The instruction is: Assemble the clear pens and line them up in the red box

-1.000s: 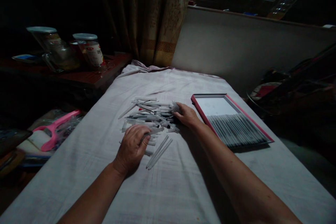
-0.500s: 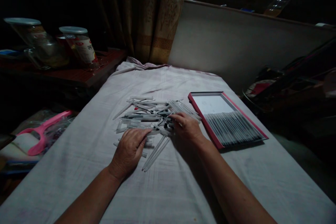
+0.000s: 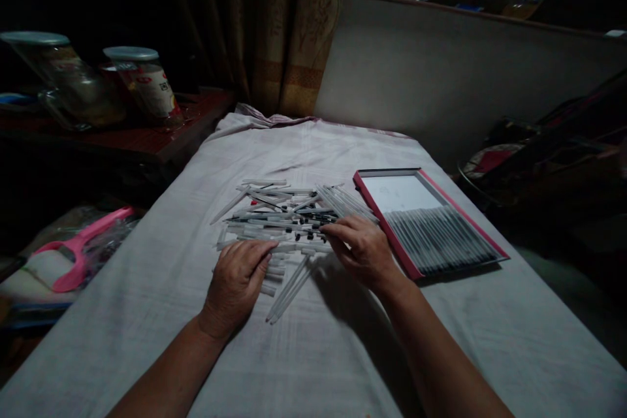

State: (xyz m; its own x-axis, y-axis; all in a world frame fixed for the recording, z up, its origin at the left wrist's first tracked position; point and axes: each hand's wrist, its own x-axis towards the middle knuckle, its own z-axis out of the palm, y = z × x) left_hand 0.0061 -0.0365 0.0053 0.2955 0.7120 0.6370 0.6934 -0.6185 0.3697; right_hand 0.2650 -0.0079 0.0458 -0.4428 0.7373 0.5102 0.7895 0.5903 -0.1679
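A loose heap of clear plastic pen tubes and small parts (image 3: 279,215) lies on a table covered with a pale cloth (image 3: 313,333). My left hand (image 3: 238,277) rests palm down on the near edge of the heap, fingers curled over a few tubes. Just to its right, my right hand (image 3: 362,248) touches the heap's right side, its fingers bent and pinching among the tubes. What they pinch is too small to name. A red-rimmed tray (image 3: 392,235) to the right holds a neat row of tubes.
Two lidded glass jars (image 3: 142,81) stand on a dark wooden side table (image 3: 161,144) at the left. A pink-handled tool (image 3: 81,245) lies lower left, below the table. A curtain (image 3: 279,26) hangs behind. Dark bags (image 3: 548,157) sit at the right.
My right hand has drawn back from the far right of the heap toward me, raking tubes along. My left hand stays on the near edge. The camera has shifted slightly.
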